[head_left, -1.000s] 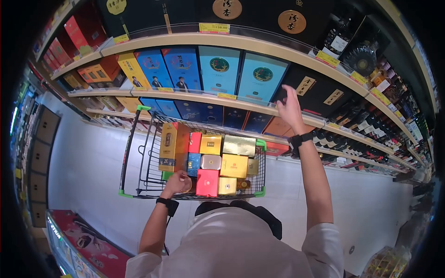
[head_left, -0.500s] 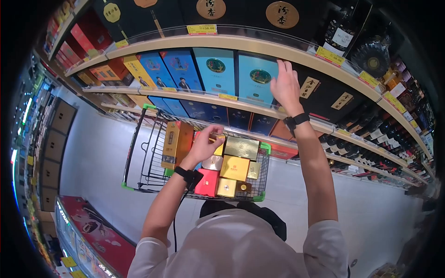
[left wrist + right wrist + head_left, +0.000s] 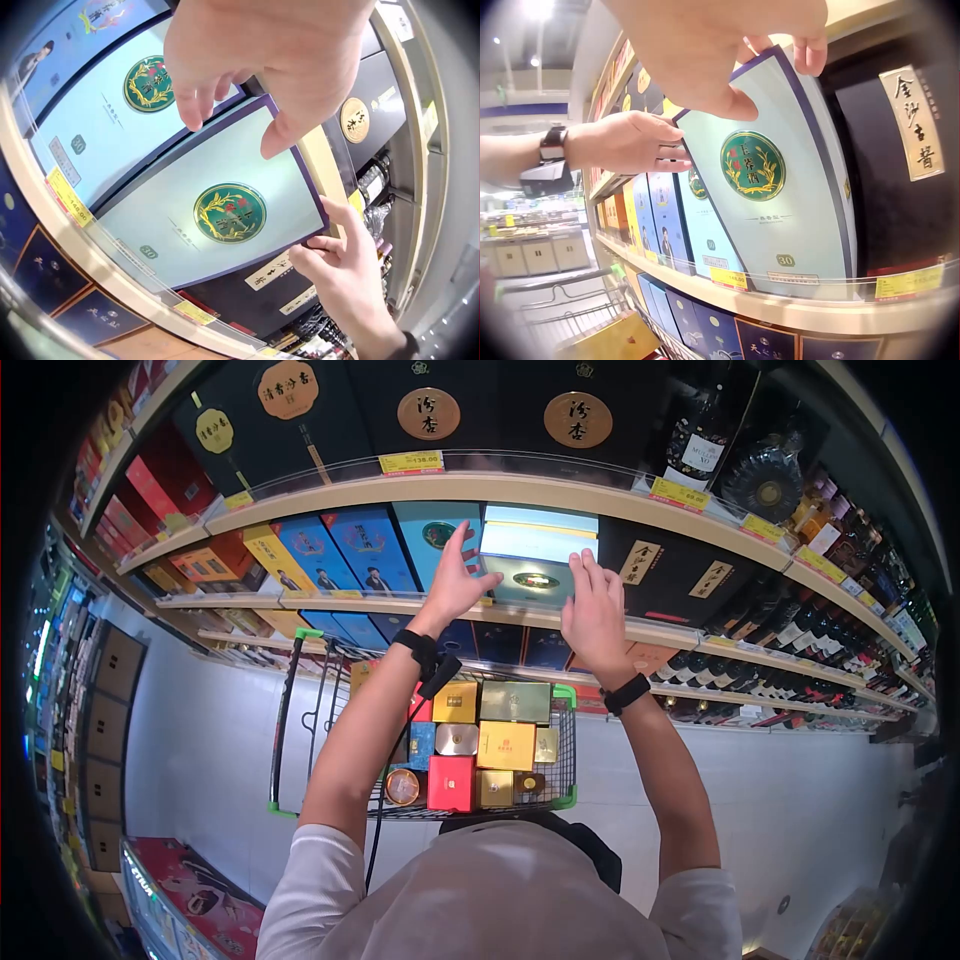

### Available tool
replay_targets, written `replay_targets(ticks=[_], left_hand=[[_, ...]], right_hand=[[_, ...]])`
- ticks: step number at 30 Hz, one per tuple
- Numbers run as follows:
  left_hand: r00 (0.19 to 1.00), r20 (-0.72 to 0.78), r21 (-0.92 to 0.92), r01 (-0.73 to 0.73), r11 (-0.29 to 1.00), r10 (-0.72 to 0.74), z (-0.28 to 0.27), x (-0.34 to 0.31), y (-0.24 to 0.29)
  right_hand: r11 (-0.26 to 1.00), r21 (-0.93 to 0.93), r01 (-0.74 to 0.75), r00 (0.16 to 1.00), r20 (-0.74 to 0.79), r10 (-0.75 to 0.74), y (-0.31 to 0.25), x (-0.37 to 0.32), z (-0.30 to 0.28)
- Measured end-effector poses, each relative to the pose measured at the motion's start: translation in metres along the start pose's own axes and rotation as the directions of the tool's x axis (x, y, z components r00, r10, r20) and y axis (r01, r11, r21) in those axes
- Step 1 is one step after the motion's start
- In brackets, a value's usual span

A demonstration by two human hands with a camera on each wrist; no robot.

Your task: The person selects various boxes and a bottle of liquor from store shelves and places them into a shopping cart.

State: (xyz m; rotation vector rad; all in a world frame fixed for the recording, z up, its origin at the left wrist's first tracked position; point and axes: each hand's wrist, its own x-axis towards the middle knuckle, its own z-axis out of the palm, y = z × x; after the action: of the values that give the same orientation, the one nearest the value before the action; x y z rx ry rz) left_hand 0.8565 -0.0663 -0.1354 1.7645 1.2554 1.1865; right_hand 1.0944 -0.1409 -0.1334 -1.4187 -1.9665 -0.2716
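A light-blue gift box (image 3: 530,578) with a round green emblem leans forward from the middle shelf, its top showing in the head view. My right hand (image 3: 595,610) grips its upper right edge, thumb on the front and fingers round the side, as the right wrist view shows. At the box's left edge my left hand (image 3: 455,592) is held with fingers spread and fairly straight. In the left wrist view the left thumb overlaps the upper front of that box (image 3: 225,214). A matching box (image 3: 697,202) stands upright just left of it, partly covered by the left hand.
Below the shelf is a shopping cart (image 3: 566,800) holding several red, gold and blue boxes. Black boxes (image 3: 680,575) stand to the right on the same shelf. The upper shelf edge (image 3: 500,488) runs close above the tilted box. Wine bottles (image 3: 790,625) fill the far right.
My left hand has risen from the cart to the shelf, beside the light-blue box. My right hand has moved from the shelf front onto that box, which now tilts forward.
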Motion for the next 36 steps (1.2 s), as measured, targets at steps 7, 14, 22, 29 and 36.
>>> replay_targets(ticks=[7, 14, 22, 29, 36], left_hand=[[0.971, 0.237, 0.064, -0.011, 0.998, -0.005, -0.017, 0.015, 0.010], [0.948, 0.318, 0.025, -0.025, 0.999, 0.016, -0.019, 0.026, 0.014], [0.966, 0.228, 0.077, -0.140, 0.987, 0.119, -0.008, 0.011, 0.013], [0.948, 0.319, -0.040, -0.005, 0.999, 0.018, -0.012, 0.000, 0.002], [0.950, 0.312, 0.141, -0.033, 0.990, -0.013, 0.005, 0.005, -0.015]], right_hand=[[0.955, 0.270, -0.123, 0.992, -0.001, 0.129, 0.007, -0.027, 0.002], [0.713, 0.586, -0.385, 0.920, 0.302, 0.249, 0.047, 0.009, 0.012], [0.833, 0.509, -0.218, 0.965, 0.238, 0.107, 0.054, 0.034, 0.016], [0.696, 0.670, -0.258, 0.956, 0.280, 0.085, 0.054, 0.019, 0.023], [0.698, 0.654, -0.291, 0.950, 0.283, 0.131, 0.050, 0.015, 0.034]])
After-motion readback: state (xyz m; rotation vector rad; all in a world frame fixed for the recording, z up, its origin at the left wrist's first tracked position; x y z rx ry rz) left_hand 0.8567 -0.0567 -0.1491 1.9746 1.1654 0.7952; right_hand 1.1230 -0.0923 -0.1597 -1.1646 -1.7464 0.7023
